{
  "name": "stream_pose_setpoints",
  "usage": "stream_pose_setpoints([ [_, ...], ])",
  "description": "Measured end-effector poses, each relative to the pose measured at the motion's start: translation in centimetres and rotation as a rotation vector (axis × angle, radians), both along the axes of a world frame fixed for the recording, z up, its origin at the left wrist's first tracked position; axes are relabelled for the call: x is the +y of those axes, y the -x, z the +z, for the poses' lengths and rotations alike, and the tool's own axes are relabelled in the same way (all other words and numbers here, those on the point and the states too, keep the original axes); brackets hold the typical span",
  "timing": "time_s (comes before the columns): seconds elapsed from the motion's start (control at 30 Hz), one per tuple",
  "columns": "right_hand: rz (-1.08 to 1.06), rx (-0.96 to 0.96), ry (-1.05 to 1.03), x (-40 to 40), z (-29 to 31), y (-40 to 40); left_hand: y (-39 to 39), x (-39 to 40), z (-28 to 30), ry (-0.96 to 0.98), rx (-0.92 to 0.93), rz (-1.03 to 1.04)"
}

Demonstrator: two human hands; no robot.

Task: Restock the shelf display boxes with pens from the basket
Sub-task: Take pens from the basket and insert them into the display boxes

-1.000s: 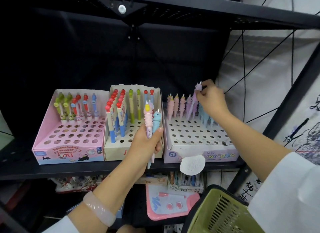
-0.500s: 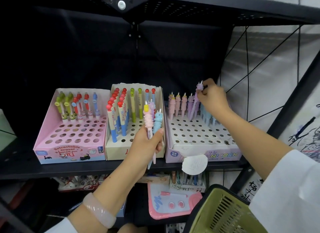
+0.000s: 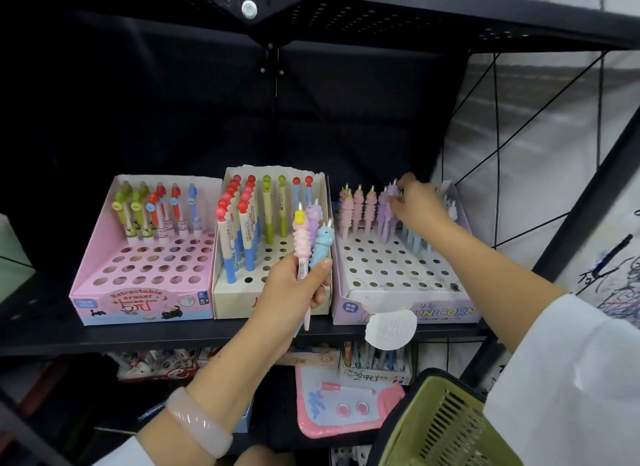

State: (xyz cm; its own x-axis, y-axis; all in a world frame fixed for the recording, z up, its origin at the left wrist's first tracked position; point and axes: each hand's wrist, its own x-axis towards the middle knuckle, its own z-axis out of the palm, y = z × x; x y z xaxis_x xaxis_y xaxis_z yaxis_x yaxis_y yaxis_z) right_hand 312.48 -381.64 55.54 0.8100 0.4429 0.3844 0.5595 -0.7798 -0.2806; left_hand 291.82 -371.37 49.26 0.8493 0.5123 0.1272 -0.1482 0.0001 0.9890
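right hand [image 3: 417, 204] is pinching a purple unicorn pen [image 3: 389, 205], now lower in the back row of the unicorn box [image 3: 408, 311], right of middle | left hand [image 3: 294, 285] is gripping three spare pens [image 3: 313, 237], middle | basket [image 3: 446, 427] lower right | nearly slotted in

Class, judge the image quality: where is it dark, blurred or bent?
Head view: shelf back is near black; the display boxes are evenly lit; right hand is slightly motion-blurred; wide-angle bends the shelf frame at the edges.
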Motion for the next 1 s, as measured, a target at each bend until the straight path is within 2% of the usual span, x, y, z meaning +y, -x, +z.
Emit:
stream_pose_setpoints([
  [0.23, -0.013, -0.013, 0.270, 0.3, -0.6, 1.0, 0.5, 0.3, 0.3, -0.002, -0.021, 0.010],
  [0.3, -0.039, -0.081, 0.184, 0.3, -0.4, 1.7, 0.6, 0.3, 0.3, -0.009, -0.026, 0.004],
  [0.37, 0.039, -0.073, -0.046, 0.7, -0.1, 3.3, 0.5, 0.3, 0.3, -0.010, -0.026, -0.001],
  [0.4, 0.142, 0.035, -0.191, 1.1, 0.1, 4.3, 0.5, 0.2, 0.3, -0.007, -0.025, -0.003],
  [0.47, 0.372, 0.426, -0.372, 1.9, 0.6, 6.9, 0.3, 0.1, 0.3, -0.004, -0.017, -0.013],
  [0.53, 0.503, 0.750, -0.358, 2.6, 0.6, 8.7, 0.2, -0.2, 0.2, -0.007, -0.007, -0.020],
  [0.6, 0.541, 0.829, -0.355, 3.0, 0.5, 9.4, 0.2, -0.3, 0.2, -0.001, -0.002, -0.022],
  [0.67, 0.529, 0.762, -0.444, 3.2, 0.7, 9.5, 0.2, -0.3, 0.3, 0.014, -0.001, -0.008],
  [0.87, 0.363, 0.589, -0.895, 2.0, 3.3, 6.5, 0.4, 0.0, 0.2, 0.049, 0.010, -0.011],
  [0.93, 0.291, 0.480, -0.947, 1.2, 3.9, 5.0, 0.4, 0.0, 0.1, 0.036, 0.019, -0.005],
  [1.0, 0.192, 0.245, -0.831, 0.0, 4.0, 3.4, 0.3, 0.1, 0.2, 0.037, 0.016, 0.000],
])
